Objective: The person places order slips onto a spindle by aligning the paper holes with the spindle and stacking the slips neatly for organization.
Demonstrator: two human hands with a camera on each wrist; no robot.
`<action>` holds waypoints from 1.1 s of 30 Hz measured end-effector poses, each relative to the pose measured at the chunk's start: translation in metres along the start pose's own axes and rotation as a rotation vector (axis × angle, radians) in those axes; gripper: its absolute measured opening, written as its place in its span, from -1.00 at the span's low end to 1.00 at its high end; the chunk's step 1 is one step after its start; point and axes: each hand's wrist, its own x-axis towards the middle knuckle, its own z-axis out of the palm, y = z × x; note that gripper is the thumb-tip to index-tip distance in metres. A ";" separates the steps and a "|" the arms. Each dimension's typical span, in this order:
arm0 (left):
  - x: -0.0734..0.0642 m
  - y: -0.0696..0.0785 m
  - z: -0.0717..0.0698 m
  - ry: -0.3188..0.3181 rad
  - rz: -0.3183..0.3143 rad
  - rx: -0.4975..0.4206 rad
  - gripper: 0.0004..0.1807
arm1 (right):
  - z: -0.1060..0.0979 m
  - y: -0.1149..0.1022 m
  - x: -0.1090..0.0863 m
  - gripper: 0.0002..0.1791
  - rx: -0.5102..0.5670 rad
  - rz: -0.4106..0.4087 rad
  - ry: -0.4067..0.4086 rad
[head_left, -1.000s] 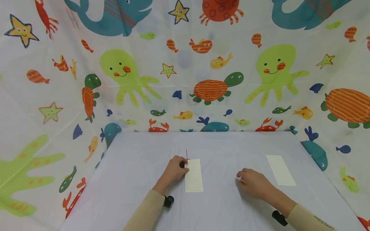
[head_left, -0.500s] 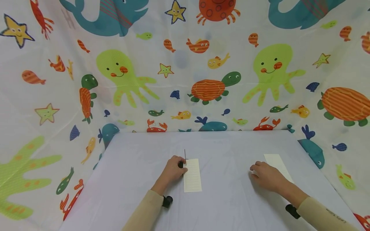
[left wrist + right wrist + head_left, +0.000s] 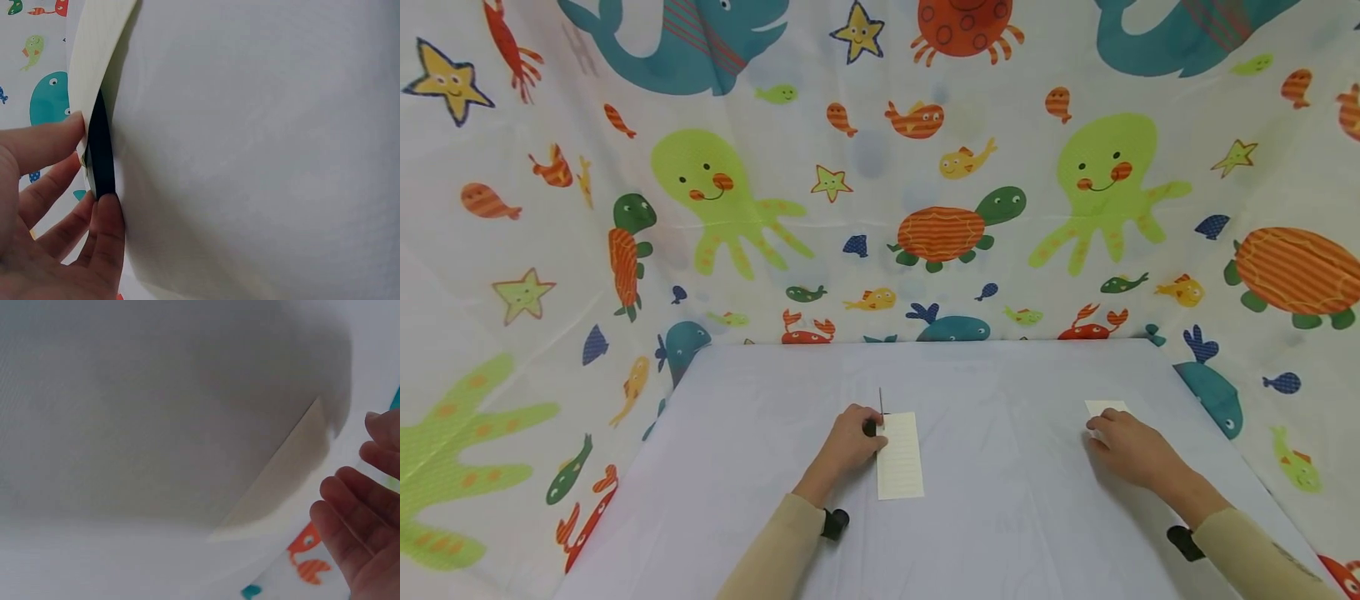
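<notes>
My left hand (image 3: 848, 442) pinches a cream lined paper slip (image 3: 902, 458) at its upper left edge. A flat dark piece (image 3: 102, 150) lies between thumb and fingers with the paper in the left wrist view; its kind I cannot tell. From the head, a thin dark line (image 3: 882, 402) rises above that grip. My right hand (image 3: 1131, 450), fingers loosely bent and holding nothing, is over a second cream paper slip (image 3: 1099, 407), hiding most of it. In the right wrist view its fingers (image 3: 340, 531) are spread beside that slip.
A white cloth (image 3: 992, 467) covers the table. Behind and around it hangs a curtain (image 3: 865, 158) printed with sea animals. Each wrist wears a black camera, one on the left (image 3: 835, 523) and one on the right (image 3: 1184, 542).
My right hand has moved rightward from the middle of the table to over the second paper slip. The left hand keeps its pinch with little movement.
</notes>
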 end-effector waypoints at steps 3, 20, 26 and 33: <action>0.000 -0.001 0.001 0.001 -0.001 0.005 -0.71 | 0.003 0.014 -0.001 -0.68 0.006 0.039 0.002; 0.001 -0.002 0.002 -0.001 -0.019 0.002 -0.71 | 0.004 0.055 -0.009 -0.51 0.050 0.181 -0.006; 0.001 -0.002 0.003 0.000 -0.027 -0.002 -0.70 | 0.005 0.060 -0.011 -0.46 0.046 0.185 -0.023; 0.001 -0.003 0.004 0.013 -0.016 -0.011 -0.71 | 0.005 0.060 -0.011 -0.37 0.039 0.193 -0.047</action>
